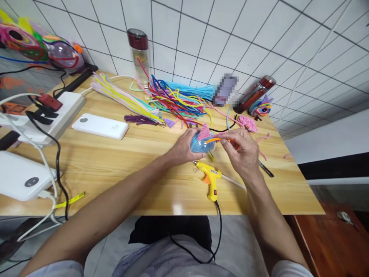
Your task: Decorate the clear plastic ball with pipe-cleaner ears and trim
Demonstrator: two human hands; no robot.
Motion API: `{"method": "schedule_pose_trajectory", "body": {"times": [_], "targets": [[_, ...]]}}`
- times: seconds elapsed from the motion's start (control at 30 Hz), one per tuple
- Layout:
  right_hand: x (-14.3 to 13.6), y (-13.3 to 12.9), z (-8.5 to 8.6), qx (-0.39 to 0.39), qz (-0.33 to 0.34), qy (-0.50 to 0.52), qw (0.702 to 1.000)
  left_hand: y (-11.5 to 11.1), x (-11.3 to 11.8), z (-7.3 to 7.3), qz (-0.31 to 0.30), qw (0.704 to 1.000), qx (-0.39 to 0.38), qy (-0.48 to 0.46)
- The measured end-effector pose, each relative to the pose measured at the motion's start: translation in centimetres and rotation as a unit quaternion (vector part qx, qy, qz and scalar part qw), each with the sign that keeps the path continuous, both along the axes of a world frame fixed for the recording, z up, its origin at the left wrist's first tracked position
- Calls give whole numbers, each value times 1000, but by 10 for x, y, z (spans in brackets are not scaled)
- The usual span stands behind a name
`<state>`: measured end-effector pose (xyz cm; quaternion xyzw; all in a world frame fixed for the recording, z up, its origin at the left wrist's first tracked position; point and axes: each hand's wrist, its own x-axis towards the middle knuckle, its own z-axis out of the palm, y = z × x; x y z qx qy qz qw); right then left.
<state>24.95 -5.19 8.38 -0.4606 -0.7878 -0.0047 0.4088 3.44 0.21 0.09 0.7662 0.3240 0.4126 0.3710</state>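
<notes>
My left hand (184,147) is wrapped round a clear plastic ball (198,145) that is partly covered in light blue. A pink ridged triangle (204,132) stands up on top of it. Between the thumb and fingers of my right hand (242,148) is an orange pipe cleaner (213,140); its tip lies against the front of the ball. Just below the ball, a yellow hot glue gun (211,177) rests on its side on the table, with a glue stick (233,182) coming out of its back end.
Bundles of coloured pipe cleaners (178,100) lie along the wall, beside a glass bottle (138,54) and a dark red flask (255,94). A white power bank (99,126), a power strip (57,115) and cables are at left. A black cutter (266,169) lies at right.
</notes>
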Motion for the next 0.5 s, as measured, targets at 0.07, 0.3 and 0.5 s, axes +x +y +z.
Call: {"method": "schedule_pose_trajectory", "body": {"times": [0.07,0.3,0.5], "targets": [[-2,2,-1,-9,-6,-18,1000,0,1,-1,-1,1000,9,0],[-10,1,-6,-15,-11,-60,998,-1,5,-5,-8,1000,17,-15],[-14,7,-15,-1,-6,-82,997,-2,6,-5,-6,999,15,-38]]}}
